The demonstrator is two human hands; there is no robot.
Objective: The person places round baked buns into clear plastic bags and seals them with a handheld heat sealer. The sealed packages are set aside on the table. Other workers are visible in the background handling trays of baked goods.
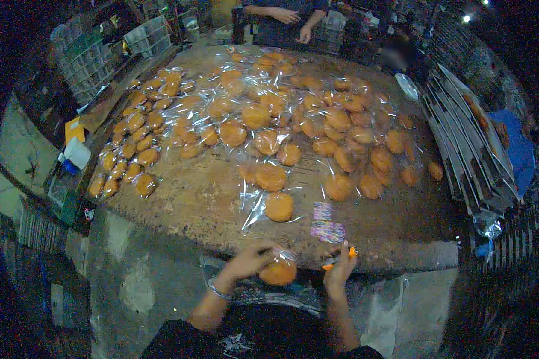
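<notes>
My left hand (252, 261) grips a round golden-brown bun (278, 273) wrapped in clear plastic, just off the table's near edge. In my right hand (340, 273) is a small orange-and-black tool (352, 252); the fingers cover much of it, so its kind is unclear. Right beyond that hand, small printed pink-and-white labels (328, 229) lie on the wooden table (197, 215). A single bun in a clear bag (279, 207) rests a little farther in, left of the labels. Many more bagged buns (257, 116) spread across the tabletop behind it.
Smaller wrapped buns (137, 121) line the table's left side. A stack of metal trays (467, 139) leans at the right edge, by a blue plastic item (514, 148). A white tub (77, 152) sits at the left. Across the table, another person's hands (296, 22) show.
</notes>
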